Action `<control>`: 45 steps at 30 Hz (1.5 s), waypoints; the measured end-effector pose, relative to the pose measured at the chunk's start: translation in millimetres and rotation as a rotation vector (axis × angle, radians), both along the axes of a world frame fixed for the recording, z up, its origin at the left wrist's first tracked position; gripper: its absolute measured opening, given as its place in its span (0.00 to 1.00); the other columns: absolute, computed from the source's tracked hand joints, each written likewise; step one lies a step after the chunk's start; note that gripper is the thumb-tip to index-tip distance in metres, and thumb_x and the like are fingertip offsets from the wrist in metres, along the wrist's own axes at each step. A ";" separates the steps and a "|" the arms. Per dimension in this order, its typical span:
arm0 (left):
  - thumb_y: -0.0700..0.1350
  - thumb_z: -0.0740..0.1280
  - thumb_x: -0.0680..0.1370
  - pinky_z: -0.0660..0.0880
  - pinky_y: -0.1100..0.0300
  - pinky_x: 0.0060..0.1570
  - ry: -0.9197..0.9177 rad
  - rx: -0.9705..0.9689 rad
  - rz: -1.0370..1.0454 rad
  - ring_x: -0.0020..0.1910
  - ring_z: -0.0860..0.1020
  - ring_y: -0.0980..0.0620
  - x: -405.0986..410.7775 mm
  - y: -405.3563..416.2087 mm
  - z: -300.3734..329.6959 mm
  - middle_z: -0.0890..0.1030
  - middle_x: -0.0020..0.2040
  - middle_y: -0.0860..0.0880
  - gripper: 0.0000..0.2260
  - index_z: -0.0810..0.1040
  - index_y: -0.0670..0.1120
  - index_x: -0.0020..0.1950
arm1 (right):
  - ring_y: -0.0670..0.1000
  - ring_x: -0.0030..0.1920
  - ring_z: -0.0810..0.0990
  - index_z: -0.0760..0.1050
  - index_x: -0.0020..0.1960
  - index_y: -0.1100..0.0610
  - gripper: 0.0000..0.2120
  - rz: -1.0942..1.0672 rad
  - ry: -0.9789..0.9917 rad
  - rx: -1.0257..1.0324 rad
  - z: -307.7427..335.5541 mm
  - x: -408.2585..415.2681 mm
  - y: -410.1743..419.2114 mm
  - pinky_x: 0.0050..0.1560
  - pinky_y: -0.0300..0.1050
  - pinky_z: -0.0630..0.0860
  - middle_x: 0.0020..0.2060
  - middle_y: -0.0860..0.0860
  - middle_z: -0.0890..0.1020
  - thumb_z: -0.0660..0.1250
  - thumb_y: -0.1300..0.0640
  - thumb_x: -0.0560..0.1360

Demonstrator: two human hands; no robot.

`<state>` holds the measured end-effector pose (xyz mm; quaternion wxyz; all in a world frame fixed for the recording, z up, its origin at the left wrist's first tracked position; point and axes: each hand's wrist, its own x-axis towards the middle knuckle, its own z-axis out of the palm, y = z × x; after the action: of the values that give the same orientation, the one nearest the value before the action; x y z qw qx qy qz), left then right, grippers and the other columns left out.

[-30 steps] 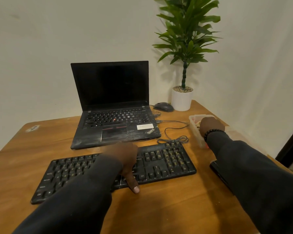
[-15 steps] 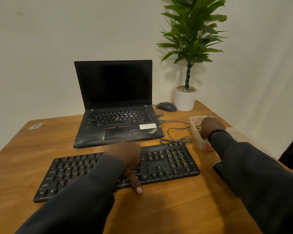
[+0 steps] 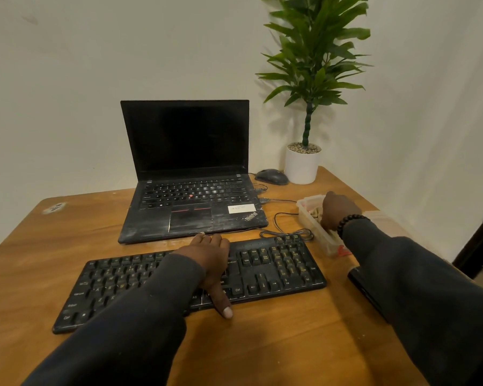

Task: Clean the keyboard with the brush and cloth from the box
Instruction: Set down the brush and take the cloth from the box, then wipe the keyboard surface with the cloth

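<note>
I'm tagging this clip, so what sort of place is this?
Probably a home or small office desk: a wooden table against a bare wall holds an open laptop, a separate keyboard, a mouse and a potted plant.

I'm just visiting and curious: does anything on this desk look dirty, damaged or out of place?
Yes. The laptop has whitish dust and smears across its palm rest, and the table has a pale worn patch near its far left corner. Nothing looks spilled.

Home-office desk corner, wooden table [image 3: 262, 344], open laptop [image 3: 190, 174], mouse [image 3: 271, 176], potted plant [image 3: 304, 112], plain wall [image 3: 95, 65]
</note>
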<state>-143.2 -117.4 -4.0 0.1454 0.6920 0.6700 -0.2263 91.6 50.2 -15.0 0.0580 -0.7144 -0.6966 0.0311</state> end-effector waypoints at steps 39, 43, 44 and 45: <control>0.66 0.78 0.60 0.56 0.43 0.76 -0.150 0.091 0.029 0.78 0.55 0.40 -9.6 -7.6 -6.9 0.58 0.78 0.43 0.58 0.52 0.44 0.79 | 0.51 0.77 0.56 0.59 0.77 0.52 0.26 0.485 0.303 0.054 -45.5 -37.6 -107.8 0.75 0.54 0.55 0.76 0.52 0.60 0.60 0.59 0.81; 0.69 0.77 0.60 0.56 0.42 0.76 -0.284 0.148 0.057 0.77 0.55 0.41 -8.4 -9.5 -17.3 0.56 0.79 0.44 0.59 0.52 0.45 0.79 | 0.52 0.62 0.76 0.69 0.72 0.52 0.19 0.426 0.464 0.116 -38.3 -38.1 -109.6 0.62 0.48 0.73 0.63 0.54 0.78 0.59 0.57 0.81; 0.69 0.77 0.60 0.53 0.42 0.77 -0.294 0.164 0.048 0.78 0.53 0.40 -6.7 -10.7 -19.7 0.54 0.80 0.44 0.59 0.50 0.45 0.80 | 0.51 0.56 0.79 0.70 0.70 0.52 0.18 0.378 0.534 0.151 -34.2 -40.6 -108.2 0.56 0.46 0.76 0.58 0.53 0.81 0.59 0.58 0.81; 0.69 0.77 0.61 0.51 0.42 0.77 -0.306 0.173 0.045 0.79 0.50 0.40 -5.2 -11.3 -21.5 0.52 0.80 0.45 0.60 0.48 0.45 0.81 | 0.51 0.54 0.79 0.70 0.70 0.52 0.18 0.326 0.591 0.208 -30.0 -43.2 -107.1 0.55 0.46 0.77 0.57 0.53 0.81 0.60 0.61 0.81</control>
<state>-148.4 -128.6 -25.6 0.1909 0.7129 0.6724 -0.0565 48.4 -56.9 -45.0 0.3239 -0.5443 -0.7539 0.1744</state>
